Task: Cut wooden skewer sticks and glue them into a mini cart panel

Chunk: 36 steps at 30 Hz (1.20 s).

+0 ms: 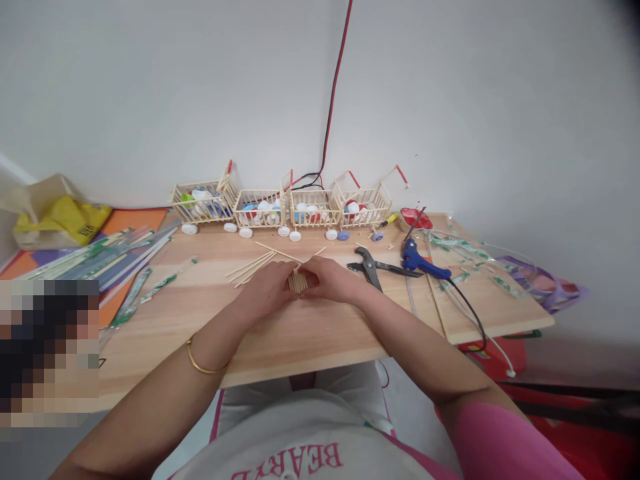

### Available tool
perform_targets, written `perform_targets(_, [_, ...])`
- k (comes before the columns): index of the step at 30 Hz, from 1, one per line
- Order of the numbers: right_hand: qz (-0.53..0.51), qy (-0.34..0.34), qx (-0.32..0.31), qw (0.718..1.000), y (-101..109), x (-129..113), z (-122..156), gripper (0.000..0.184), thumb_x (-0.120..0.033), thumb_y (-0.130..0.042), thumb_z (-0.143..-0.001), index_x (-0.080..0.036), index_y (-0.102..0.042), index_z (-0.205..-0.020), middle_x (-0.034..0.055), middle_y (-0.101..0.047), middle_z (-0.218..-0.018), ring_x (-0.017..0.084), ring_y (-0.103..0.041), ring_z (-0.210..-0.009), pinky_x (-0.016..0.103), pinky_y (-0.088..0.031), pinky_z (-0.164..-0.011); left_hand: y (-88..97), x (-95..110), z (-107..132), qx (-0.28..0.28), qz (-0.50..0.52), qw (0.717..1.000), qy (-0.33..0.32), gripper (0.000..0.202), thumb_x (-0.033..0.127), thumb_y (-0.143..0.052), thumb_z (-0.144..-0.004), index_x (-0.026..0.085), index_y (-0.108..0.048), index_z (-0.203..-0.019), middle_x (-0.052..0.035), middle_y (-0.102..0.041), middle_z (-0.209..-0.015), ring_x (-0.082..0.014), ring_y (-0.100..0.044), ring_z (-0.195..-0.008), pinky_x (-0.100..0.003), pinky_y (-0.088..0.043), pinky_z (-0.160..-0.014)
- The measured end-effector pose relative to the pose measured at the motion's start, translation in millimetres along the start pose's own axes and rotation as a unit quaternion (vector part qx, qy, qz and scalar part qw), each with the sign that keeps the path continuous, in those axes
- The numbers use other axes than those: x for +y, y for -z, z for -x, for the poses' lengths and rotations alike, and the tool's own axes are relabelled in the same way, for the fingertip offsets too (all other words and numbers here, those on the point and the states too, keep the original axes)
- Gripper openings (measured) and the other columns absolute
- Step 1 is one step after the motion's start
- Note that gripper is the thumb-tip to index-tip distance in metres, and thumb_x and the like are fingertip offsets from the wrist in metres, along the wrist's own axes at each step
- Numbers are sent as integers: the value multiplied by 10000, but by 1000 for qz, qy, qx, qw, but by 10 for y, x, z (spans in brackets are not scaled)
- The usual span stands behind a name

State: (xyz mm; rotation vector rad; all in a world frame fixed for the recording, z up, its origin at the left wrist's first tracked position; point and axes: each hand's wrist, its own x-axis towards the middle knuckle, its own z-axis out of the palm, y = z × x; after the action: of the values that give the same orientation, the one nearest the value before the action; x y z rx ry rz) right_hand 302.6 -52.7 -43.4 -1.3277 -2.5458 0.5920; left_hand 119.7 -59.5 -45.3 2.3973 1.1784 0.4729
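A small row of thin wooden sticks point(299, 283), lying side by side, sits between my two hands on the wooden table. My left hand point(270, 285) curls round the left side of the row. From the right, my right hand point(327, 279) closes on the same sticks, its thumb toward me. My fingers partly cover the row, so its far end is hidden. Several loose sticks point(253, 268) fan out just left of my left hand, and one longer stick point(277, 253) lies slanted beyond both hands.
Several miniature stick carts point(313, 208) with bottle caps inside line the wall. Right of my hands lie black-handled pliers point(370, 265) and a blue glue gun point(425, 261) with its cord. Packaged sticks point(115, 257) and a yellow bag point(65, 220) are at left, wrappers point(465, 247) at right.
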Motion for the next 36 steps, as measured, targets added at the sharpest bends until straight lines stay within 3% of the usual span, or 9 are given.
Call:
perform_targets(8, [-23, -12, 0, 1000, 8, 42, 10, 487, -339, -750, -619, -140, -596, -1036, 46, -567, -847, 150, -496, -727, 236, -344, -631, -14, -17, 4, 0, -8, 1000, -7, 406, 259, -647, -677, 201, -569, -1071, -59, -635, -1018, -229, -572, -909, -314, -420, -757])
perform_targets(16, [-26, -3, 10, 1000, 43, 69, 39, 449, -321, -731, -641, -132, -602, -1027, 53, -575, -848, 151, -501, -731, 243, -359, -636, 15, 7, 4, 4, 13, 1000, 2, 399, 266, -657, -675, 198, -569, -1058, -68, -632, -1028, -243, -569, -943, -331, -422, -793])
perform_targets(19, [-35, 0, 24, 999, 96, 93, 95, 387, -244, -688, -688, -119, -599, -1043, 54, -572, -837, 141, -505, -725, 240, -375, -647, 35, -25, 3, 10, 2, 1000, 1, 384, 230, -651, -668, 178, -567, -1039, -80, -621, -1033, -242, -567, -949, -330, -429, -792])
perform_targets(24, [-38, 33, 34, 998, 73, 110, 193, 272, -149, -571, -786, -155, -622, -1052, 68, -566, -911, 126, -532, -741, 238, -403, -694, 39, -111, -29, 67, -28, 996, 42, 354, 195, -547, -755, 150, -549, -1106, -82, -626, -971, -206, -579, -865, -318, -441, -766])
perform_targets(29, [-23, 47, 35, 998, 18, 98, 243, 249, -146, -517, -831, -180, -642, -1043, 75, -578, -967, 150, -560, -837, 244, -409, -732, 46, -117, -40, 130, -42, 989, 52, 264, 230, -483, -820, 147, -584, -1049, -68, -638, -902, -192, -579, -808, -316, -442, -755])
perform_targets(36, [-23, 48, 26, 998, 14, 100, 225, 239, -158, -519, -835, -183, -645, -1037, 79, -577, -974, 159, -565, -843, 257, -414, -746, 70, -80, -21, 125, -49, 989, 66, 264, 265, -471, -834, 153, -595, -1039, -70, -645, -918, -189, -584, -813, -306, -444, -748])
